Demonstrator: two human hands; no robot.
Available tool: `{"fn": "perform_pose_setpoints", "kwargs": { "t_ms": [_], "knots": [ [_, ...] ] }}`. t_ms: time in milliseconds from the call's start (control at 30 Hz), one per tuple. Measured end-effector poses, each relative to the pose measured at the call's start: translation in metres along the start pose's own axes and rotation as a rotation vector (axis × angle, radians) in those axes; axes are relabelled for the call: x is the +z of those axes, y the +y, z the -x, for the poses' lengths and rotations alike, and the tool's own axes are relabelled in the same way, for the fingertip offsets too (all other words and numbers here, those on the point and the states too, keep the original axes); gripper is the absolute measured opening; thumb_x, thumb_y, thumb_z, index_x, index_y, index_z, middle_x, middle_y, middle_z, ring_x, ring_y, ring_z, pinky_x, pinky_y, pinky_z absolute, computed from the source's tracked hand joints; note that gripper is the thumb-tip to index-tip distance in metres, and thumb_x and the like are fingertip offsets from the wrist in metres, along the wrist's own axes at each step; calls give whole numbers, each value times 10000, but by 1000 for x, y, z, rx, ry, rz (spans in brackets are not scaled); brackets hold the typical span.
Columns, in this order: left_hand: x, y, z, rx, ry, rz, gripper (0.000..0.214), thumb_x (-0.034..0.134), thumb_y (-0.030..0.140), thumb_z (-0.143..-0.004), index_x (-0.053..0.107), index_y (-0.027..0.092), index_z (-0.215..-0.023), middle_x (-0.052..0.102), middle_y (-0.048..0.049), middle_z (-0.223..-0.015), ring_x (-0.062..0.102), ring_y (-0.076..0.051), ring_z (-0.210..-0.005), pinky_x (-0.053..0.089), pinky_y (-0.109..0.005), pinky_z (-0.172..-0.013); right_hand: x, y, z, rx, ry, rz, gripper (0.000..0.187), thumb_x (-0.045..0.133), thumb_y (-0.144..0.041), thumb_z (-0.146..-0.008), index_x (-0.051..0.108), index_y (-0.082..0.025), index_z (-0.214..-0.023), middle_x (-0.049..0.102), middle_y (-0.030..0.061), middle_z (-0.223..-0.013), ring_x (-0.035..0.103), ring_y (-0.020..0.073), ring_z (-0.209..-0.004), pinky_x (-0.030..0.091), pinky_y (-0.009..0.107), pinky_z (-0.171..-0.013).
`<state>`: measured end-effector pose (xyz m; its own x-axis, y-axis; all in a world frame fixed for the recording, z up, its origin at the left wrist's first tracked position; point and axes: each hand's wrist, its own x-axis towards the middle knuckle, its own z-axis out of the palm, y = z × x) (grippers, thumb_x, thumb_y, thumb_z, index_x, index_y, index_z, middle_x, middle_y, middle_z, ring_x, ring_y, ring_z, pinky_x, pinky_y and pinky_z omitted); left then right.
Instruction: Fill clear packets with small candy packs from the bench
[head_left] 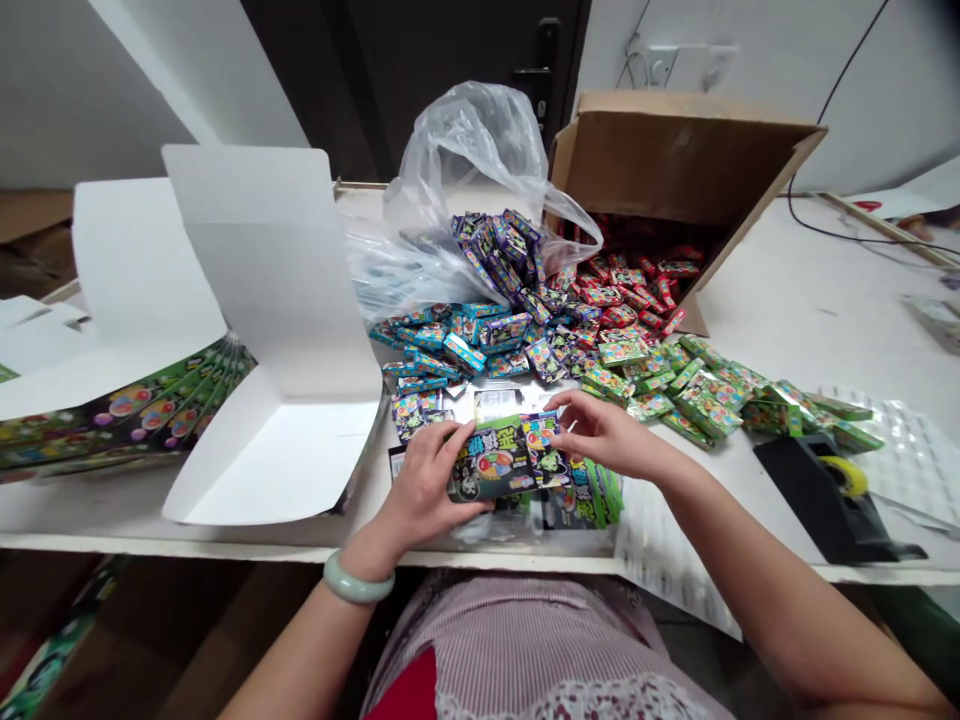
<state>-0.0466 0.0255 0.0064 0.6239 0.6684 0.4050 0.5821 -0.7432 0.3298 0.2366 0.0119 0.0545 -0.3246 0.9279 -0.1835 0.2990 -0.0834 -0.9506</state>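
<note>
My left hand (424,485) is closed on the left side of a black-and-green printed packet (484,465), thumb along its lower edge. On the right end of that packet lies a small purple candy box (545,450). My right hand (611,435) pinches the small box at its right edge with thumb and fingers. Beneath them are more black-and-green packets (581,508), partly hidden. Just beyond my hands, piles of blue candy boxes (427,345), purple candy boxes (499,250) and green candy boxes (705,400) cover the table.
Red candy boxes (622,290) spill from a cardboard carton (675,150) at the back right. A clear plastic bag (476,130) stands behind the purple pile. Open white-lined display boxes (270,290) occupy the left. A black tape dispenser (821,500) sits near the front right edge.
</note>
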Motion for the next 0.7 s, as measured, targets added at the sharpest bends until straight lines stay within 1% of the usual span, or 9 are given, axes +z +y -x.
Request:
{"fn": "perform_pose_setpoints", "kwargs": {
  "t_ms": [133,267,333,433,500,567,600,633,700],
  "knots": [
    [-1,-2,3,-14,-13,7,945,742,531,-701,263,205,-1448,435,-155,-1268,450,-329,-1160,403,-504,-1000,-2,-1,1,-12,6,46,308,617,-328,-818,463,-221,-1061,518,-55,-697,550,101,-557,403,237,-521],
    [-2,-5,6,42,-35,-5,927,739,513,-712,277,181,-1443,439,-161,-1268,442,-329,-1174,386,-502,-1022,-2,0,2,-30,-55,122,276,613,-337,-829,475,-217,-1035,515,-55,-669,527,103,-565,385,229,-515],
    [-2,-7,7,32,-51,5,930,738,525,-709,278,185,-1443,440,-159,-1268,443,-327,-1176,390,-498,-1021,-2,2,2,-31,-73,115,264,606,-315,-833,477,-213,-1038,515,-56,-663,527,104,-568,385,228,-517],
    [-3,-8,6,-11,-51,20,943,737,540,-704,268,205,-1450,439,-154,-1271,449,-326,-1170,407,-497,-1006,0,3,1,-31,-50,106,317,572,-273,-850,474,-221,-1146,513,-56,-672,517,103,-566,389,228,-521],
    [-4,-8,5,6,-54,20,952,739,532,-704,257,212,-1460,447,-153,-1270,455,-328,-1164,411,-501,-999,3,2,1,-52,-58,159,358,559,-252,-857,490,-236,-1207,512,-51,-681,501,103,-573,394,231,-532],
    [-4,-7,4,52,-76,26,962,748,520,-698,256,214,-1466,461,-151,-1266,463,-331,-1157,410,-505,-996,6,2,0,-94,-71,236,331,569,-242,-853,548,-241,-1184,543,-25,-738,512,112,-631,418,239,-567],
    [-4,-7,4,65,-85,35,967,751,520,-693,259,215,-1467,466,-150,-1265,465,-331,-1156,409,-505,-996,8,3,-1,-118,-56,261,305,574,-243,-852,575,-239,-1157,565,-2,-801,528,120,-680,436,246,-590],
    [-3,-7,4,62,-84,44,970,752,524,-690,261,217,-1468,467,-149,-1265,465,-332,-1158,409,-504,-997,10,3,-2,-139,-17,267,294,580,-248,-850,589,-238,-1143,580,23,-885,543,128,-732,456,252,-611],
    [-2,-8,5,20,-59,53,971,746,542,-692,260,217,-1468,457,-151,-1269,461,-331,-1164,408,-506,-999,14,6,-2,-155,115,237,307,610,-266,-833,590,-235,-1137,573,60,-1031,562,136,-793,488,262,-632]
  ]
}}
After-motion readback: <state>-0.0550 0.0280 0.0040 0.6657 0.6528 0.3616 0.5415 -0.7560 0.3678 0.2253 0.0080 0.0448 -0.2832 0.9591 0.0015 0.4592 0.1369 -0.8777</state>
